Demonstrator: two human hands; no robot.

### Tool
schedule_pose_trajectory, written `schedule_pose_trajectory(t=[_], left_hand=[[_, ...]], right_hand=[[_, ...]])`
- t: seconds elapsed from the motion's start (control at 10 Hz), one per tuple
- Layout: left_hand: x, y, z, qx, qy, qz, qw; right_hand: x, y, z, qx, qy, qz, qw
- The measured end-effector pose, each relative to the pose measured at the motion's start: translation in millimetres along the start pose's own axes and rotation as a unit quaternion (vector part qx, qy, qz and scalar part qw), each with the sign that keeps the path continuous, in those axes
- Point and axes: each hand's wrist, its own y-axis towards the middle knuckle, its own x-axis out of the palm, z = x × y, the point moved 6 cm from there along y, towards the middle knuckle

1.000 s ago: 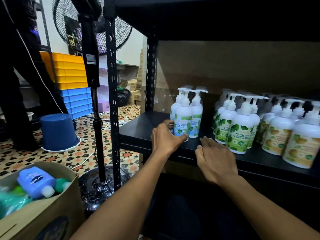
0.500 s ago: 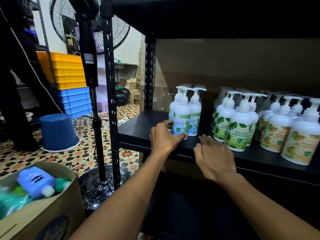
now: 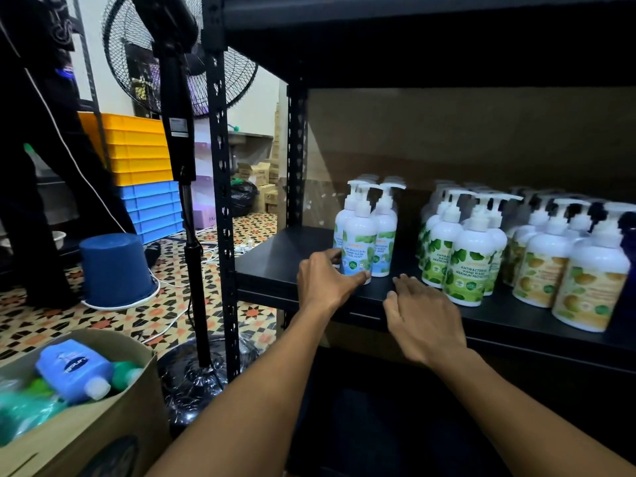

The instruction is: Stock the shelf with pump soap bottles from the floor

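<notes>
The L hand (image 3: 323, 284) is at the front of the black shelf (image 3: 272, 259). Its fingers (image 3: 331, 254) & thumb curl round the bottom of the front mint bottle (image 3: 359, 242), so it holds that bottle low down. The bottle stands straight up near the left end of the shelf, close to the front edge. More mint bottles (image 3: 385, 242) stand just behind it, packed tight. All have white pump tops.

The R hand (image 3: 423, 321) holds nothing. Its fingers (image 3: 406, 285) are nearly straight & a bit spread, w/ the tips on the front of the shelf. It sits in the gap between the mint bottles & the green leaf bottles (image 3: 464, 266).

The green leaf bottles stand in rows to the right. Next to them, further right, are the yellow fruit bottles (image 3: 592, 290). Both groups stand straight up.

Down at the bottom left is a cardboard box (image 3: 113, 432). A blue bottle (image 3: 72, 370) w/ a white cap lies on its side in it. Green things lie next to it, too blurry to tell what they are.

On the patterned floor (image 3: 51, 325) a blue bucket (image 3: 115, 270) sits upside down. A big black fan (image 3: 144, 63) stands beside the shelf post. Behind it are stacked trays (image 3: 137, 156), yellow on top & blue below.
</notes>
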Motion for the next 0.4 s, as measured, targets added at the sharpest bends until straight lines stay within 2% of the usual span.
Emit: schedule_pose_trajectory(t=[0.1, 0.2, 0.3, 0.4], left_hand=[[0.1, -1.3, 2.4, 0.014, -0.014, -0.032, 0.999], [-11.6, -19.2, 7.5, 0.086, -0.007, -0.010, 0.996], [-30.8, -83.6, -9.2, 0.166, -0.021, 0.094, 0.981], [-26.2, -215.8, -53.3, 0.138, -0.036, 0.129, 0.981]], right_hand=[[-1.0, -4.7, 2.5, 0.006, 0.032, -0.019, 0.999], [-13.5, -22.0, 7.4, 0.000, 0.174, -0.033, 0.984], [-50.9, -74.4, 18.7, -0.042, 0.344, 0.041, 0.937], [-107.1, -151.6, 38.9, -0.044, 0.463, 0.150, 0.872]])
